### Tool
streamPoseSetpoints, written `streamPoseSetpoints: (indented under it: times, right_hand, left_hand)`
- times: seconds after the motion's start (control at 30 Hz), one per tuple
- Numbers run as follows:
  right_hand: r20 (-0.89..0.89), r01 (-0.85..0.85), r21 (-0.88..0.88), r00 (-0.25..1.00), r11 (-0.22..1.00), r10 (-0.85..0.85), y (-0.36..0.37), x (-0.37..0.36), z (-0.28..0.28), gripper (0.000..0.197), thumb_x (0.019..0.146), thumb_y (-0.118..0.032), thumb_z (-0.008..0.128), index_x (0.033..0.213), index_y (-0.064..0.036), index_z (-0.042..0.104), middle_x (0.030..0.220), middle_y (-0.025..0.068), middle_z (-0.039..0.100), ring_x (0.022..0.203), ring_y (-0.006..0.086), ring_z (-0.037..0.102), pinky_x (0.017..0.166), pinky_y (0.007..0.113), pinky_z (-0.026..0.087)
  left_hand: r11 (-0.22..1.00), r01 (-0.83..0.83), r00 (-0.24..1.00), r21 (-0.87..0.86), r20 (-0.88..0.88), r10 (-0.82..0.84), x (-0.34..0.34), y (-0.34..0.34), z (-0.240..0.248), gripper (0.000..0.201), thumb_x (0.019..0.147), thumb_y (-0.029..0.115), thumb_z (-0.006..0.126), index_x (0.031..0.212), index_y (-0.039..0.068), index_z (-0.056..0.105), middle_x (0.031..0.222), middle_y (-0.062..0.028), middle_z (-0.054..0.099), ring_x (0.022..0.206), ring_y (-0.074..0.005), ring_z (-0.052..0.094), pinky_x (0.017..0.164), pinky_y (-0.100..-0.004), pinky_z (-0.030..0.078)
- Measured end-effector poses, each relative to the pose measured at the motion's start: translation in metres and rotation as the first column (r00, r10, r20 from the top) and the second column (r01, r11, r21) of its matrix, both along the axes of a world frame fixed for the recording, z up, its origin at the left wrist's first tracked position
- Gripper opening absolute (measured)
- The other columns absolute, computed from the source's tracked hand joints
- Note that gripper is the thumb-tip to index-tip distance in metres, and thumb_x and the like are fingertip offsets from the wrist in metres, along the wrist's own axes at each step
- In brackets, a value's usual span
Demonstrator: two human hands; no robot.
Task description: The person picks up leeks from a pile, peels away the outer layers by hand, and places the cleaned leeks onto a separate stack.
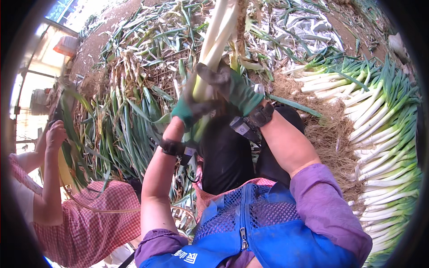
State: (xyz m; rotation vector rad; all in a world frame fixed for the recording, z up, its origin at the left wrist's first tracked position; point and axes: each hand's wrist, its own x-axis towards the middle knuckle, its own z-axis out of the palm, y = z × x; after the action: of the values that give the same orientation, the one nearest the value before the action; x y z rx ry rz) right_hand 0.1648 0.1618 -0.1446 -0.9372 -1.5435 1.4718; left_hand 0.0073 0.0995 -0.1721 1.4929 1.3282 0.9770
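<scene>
Head view: left grip [192, 102] and right grip [237, 89] clasp leek stalks [219, 38].
The stalks extend beyond the knees [225, 152], white parts farthest, grasped near where white turns green. They look light, stiff, likely slick and easily bruised; the firm lower white seems the best hold. A leafy heap [129, 111] lies left, a leek row [373, 163] right.

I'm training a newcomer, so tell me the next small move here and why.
Probably draw the brown strip away with the right hand while the left hand steadies the green onions: the strip hangs beside their white stalks, whereas the laid-out row at right looks cleaner.
</scene>
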Motion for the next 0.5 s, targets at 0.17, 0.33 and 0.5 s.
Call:
streamPoseSetpoints:
  times: [0.17, 0.33, 0.5]
  right_hand:
    - [0.013, -0.064, 0.281, 0.998, 0.958, 0.063, -0.006, 0.022, 0.013, 0.051, 0.09, -0.038, 0.062, 0.122, 0.0009, 0.051, 0.104, 0.0127, 0.061, 0.095, 0.0236, 0.061, 0.083, 0.034, 0.053]
    - [0.03, 0.321, 0.714, 0.874, 0.622, -0.486, -0.004, 0.09, 0.048, 0.084, 0.076, -0.031, 0.081, 0.138, 0.0002, 0.034, 0.128, 0.0234, 0.049, 0.123, 0.0322, 0.048, 0.104, 0.038, 0.043]
    - [0.071, 0.221, 0.898, 0.78, 0.38, -0.622, -0.005, 0.084, 0.063, 0.115, 0.066, -0.034, 0.088, 0.144, 0.0103, 0.015, 0.139, 0.0298, 0.037, 0.132, 0.0371, 0.037, 0.108, 0.042, 0.036]
  left_hand:
    - [0.98, -0.174, 0.98, -0.092, -0.11, 0.164, -0.011, -0.015, 0.035, 0.049, 0.072, 0.016, 0.081, 0.115, 0.004, 0.06, 0.09, -0.0028, 0.066, 0.078, -0.0114, 0.063, 0.069, -0.0268, 0.053]
    - [0.973, -0.089, 0.995, -0.214, -0.068, 0.076, -0.044, -0.037, 0.066, 0.05, 0.07, 0.02, 0.082, 0.111, 0.0, 0.06, 0.091, -0.0064, 0.067, 0.08, -0.0147, 0.066, 0.073, -0.0286, 0.055]
    - [0.953, 0.117, 0.989, -0.278, 0.12, -0.086, -0.04, -0.063, 0.087, 0.067, 0.067, 0.018, 0.082, 0.125, -0.002, 0.053, 0.098, -0.0083, 0.067, 0.086, -0.019, 0.068, 0.079, -0.0303, 0.056]
